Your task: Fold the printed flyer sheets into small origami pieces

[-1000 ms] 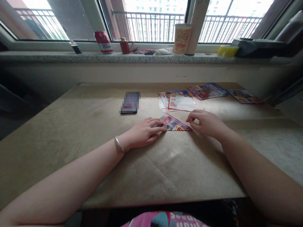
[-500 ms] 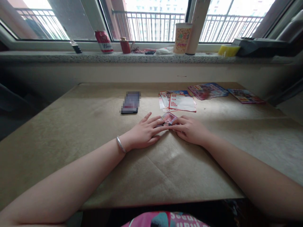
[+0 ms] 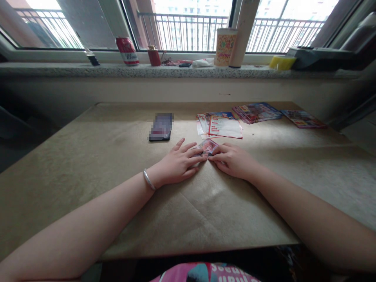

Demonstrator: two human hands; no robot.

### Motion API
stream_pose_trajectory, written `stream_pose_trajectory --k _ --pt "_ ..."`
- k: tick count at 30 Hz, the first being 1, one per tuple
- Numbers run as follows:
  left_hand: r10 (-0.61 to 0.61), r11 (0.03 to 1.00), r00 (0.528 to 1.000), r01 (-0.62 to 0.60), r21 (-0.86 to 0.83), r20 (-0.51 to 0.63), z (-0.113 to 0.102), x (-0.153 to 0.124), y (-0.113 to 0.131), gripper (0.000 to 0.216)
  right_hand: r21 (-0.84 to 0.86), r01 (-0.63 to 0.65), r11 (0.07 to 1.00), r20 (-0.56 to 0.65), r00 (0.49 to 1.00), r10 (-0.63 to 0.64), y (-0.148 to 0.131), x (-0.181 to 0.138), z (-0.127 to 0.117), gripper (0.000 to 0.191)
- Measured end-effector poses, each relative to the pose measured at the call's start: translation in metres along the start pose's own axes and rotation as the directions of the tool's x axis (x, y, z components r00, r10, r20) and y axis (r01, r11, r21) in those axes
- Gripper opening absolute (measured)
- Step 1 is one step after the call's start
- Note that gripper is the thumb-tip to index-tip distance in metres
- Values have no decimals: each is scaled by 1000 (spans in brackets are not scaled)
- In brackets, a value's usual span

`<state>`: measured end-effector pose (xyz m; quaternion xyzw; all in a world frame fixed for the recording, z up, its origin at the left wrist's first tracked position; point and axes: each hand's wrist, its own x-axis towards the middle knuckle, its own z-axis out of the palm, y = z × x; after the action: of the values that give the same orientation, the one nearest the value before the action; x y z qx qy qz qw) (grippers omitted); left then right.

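A small pink printed piece of paper (image 3: 208, 145), seemingly folded, lies on the table between my two hands. My left hand (image 3: 182, 160) is spread flat, palm down, its fingertips resting on the left and near edge of the paper; a silver bangle circles that wrist. My right hand (image 3: 233, 159) is curled, with fingers pressed together at the paper's right and near edge. The fingertips of both hands almost meet at its near corner. Part of the paper is hidden under the fingers.
Beyond the hands lie loose printed sheets (image 3: 225, 127), a stack of colourful booklets (image 3: 258, 112) and another booklet pile (image 3: 304, 118). A phone (image 3: 161, 127) sits left of them. On the windowsill (image 3: 176, 72) stand a red can (image 3: 127, 51), a paper cup (image 3: 225, 47) and yellow tape (image 3: 282, 62).
My left fingertips have drawn back slightly to the left, leaving a small gap from the right hand's. The right hand has barely moved; the paper stays in place.
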<state>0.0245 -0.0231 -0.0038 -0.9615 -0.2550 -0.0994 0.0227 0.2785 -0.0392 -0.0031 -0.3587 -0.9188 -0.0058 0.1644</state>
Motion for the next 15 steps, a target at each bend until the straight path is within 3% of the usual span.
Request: stream_pose_trajectory --k 15 --pt "-21 999 997 23 29 -68 -6 -5 1 30 41 -19 999 -9 1000 19 2 -1 0 27"
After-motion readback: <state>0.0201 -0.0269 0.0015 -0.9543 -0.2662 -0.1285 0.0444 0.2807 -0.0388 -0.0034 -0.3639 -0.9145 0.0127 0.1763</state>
